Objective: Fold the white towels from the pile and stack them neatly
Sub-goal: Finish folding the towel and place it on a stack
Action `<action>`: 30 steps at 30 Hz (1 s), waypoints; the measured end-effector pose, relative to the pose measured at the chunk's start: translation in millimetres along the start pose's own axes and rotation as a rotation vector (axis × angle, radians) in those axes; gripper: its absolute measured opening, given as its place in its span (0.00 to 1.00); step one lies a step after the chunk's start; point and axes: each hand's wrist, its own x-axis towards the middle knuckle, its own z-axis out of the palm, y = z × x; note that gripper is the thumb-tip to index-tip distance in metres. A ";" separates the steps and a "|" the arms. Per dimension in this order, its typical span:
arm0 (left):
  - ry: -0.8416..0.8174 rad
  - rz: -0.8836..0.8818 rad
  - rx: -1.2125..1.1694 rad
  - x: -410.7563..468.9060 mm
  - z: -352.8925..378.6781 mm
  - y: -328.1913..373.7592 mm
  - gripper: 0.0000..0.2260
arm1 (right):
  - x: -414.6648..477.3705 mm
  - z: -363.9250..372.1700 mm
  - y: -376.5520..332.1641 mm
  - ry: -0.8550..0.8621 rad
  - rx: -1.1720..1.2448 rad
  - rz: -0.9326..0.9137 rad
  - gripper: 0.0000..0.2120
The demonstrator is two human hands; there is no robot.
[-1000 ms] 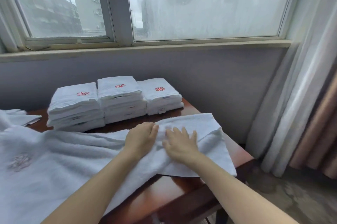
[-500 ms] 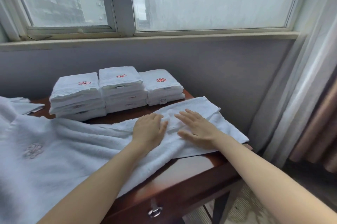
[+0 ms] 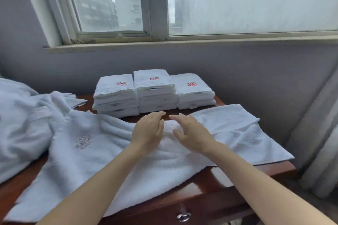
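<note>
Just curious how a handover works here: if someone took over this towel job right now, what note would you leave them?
Left hand: open, no grip, over the spread towel.
Right hand: open, no grip, beside it over the same towel; whether either touches it is unclear.
The towel lies across the table, its right end folded over.
Done: three stacks of folded towels by the wall.
Left: finish folding this towel, stack it, then work through the unfolded pile at the left.
</note>
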 end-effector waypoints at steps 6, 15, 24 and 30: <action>0.003 -0.223 0.154 -38.8 -48.6 -79.4 0.19 | 43.0 46.5 -61.0 -0.062 -0.017 -0.091 0.25; -0.348 -0.525 0.364 -82.5 -53.8 -98.3 0.31 | 50.2 86.2 -58.6 -0.202 -0.133 -0.121 0.29; -0.340 -0.532 0.542 -92.2 -87.4 -51.2 0.26 | 58.7 59.5 -70.8 -0.022 -0.058 -0.036 0.13; -0.229 -0.456 0.478 -69.3 -105.9 -71.5 0.15 | 76.6 61.1 -83.9 -0.205 0.047 -0.009 0.10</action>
